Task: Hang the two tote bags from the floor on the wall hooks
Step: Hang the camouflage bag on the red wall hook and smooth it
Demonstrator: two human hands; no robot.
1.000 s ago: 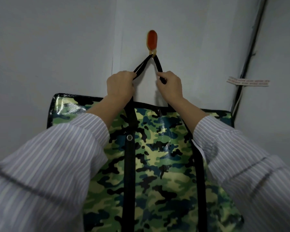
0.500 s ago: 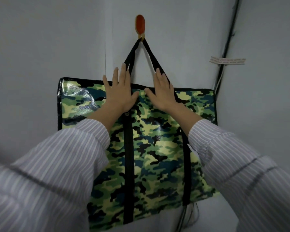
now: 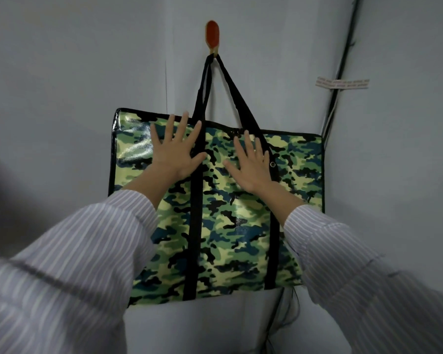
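Observation:
A glossy green camouflage tote bag (image 3: pixel 225 226) hangs flat against the grey wall. Its black handles (image 3: pixel 216 85) loop over a red-orange wall hook (image 3: pixel 212 37). My left hand (image 3: pixel 175 152) lies flat on the bag's upper left with the fingers spread. My right hand (image 3: pixel 251 162) lies flat on the upper middle, fingers straight, beside the right black strap. No second bag or hook is in sight.
A black cable (image 3: pixel 339 72) runs down the wall corner on the right, held by a strip of white tape (image 3: pixel 342 83). More dark cables (image 3: pixel 279 318) hang below the bag. A vertical seam (image 3: pixel 165 72) in the wall passes left of the hook.
Both hands let go of the handles near the hook, dropped onto the bag's face and opened flat. They have since slid a little lower and wider.

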